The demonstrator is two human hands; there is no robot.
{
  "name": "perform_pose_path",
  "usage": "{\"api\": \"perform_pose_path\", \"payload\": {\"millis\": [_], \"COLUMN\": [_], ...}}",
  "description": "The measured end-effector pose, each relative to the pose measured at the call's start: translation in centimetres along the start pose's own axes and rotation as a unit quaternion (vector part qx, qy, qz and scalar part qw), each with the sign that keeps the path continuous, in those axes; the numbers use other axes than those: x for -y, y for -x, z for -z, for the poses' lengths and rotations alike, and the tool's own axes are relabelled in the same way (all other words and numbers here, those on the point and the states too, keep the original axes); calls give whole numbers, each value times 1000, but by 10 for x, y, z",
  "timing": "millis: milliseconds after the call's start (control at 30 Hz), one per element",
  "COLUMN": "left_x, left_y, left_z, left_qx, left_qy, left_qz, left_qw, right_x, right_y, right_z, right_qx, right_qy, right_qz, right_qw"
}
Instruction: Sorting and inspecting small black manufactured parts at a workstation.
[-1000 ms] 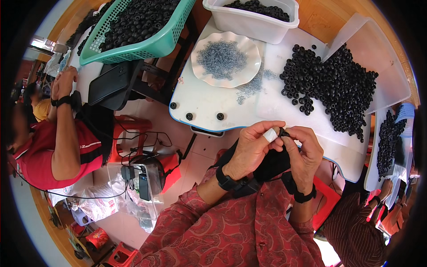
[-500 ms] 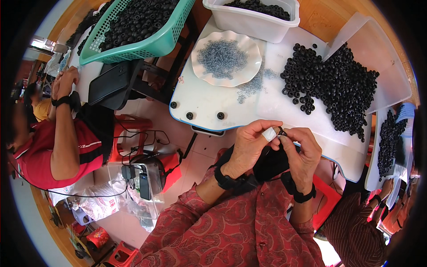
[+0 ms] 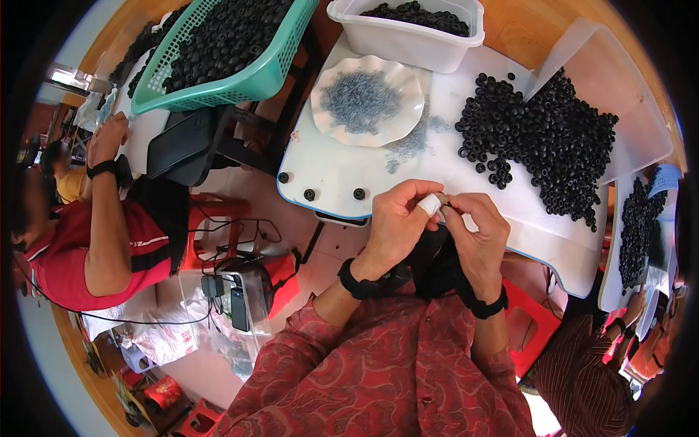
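Note:
My left hand (image 3: 399, 224) and my right hand (image 3: 477, 237) meet fingertip to fingertip above the near edge of the white table. Both are closed in a pinch on a small dark piece (image 3: 445, 203), mostly hidden by the fingers. White tape (image 3: 429, 205) wraps a digit of the left hand. Beyond the hands, to the right, lies a heap of black ring-shaped parts (image 3: 542, 138). A scalloped white plate (image 3: 412, 124) farther off holds tiny translucent grey-blue rings (image 3: 360, 100). Three single black parts (image 3: 309, 194) stand along the near left table edge.
A white tub (image 3: 408, 40) of black parts stands at the back; a green basket (image 3: 251, 84) of them is at far left. A clear plastic bin (image 3: 637, 109) lies tipped behind the heap. A co-worker in a red shirt (image 3: 80, 251) sits left, near a red stool (image 3: 211, 226).
Both hands have moved slightly left and away from my body, still pinched together. The small dark piece is now more covered by my fingers.

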State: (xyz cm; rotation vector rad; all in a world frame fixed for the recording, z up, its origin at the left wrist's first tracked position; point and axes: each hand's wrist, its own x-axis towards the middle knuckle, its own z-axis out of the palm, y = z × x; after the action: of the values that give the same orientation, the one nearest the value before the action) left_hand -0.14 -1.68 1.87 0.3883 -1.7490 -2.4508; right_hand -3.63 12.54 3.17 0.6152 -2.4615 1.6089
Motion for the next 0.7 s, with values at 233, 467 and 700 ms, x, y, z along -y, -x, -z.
{"api": "perform_pose_path", "payload": {"millis": [233,467,700], "left_x": [12,31,33], "left_y": [-31,-45,-45], "left_z": [3,3,-1], "left_qx": [-6,-25,-37], "left_qy": [-156,-310,-350], "left_qz": [-75,-202,-251], "left_qw": [985,929,902], "right_x": [-30,-48,-50], "right_y": [-15,-20,-20], "right_z": [-17,-23,-20], "right_qx": [-36,-31,-19], "right_qy": [57,101,100], "right_qz": [9,-2,-25], "right_qw": [998,994,994]}}
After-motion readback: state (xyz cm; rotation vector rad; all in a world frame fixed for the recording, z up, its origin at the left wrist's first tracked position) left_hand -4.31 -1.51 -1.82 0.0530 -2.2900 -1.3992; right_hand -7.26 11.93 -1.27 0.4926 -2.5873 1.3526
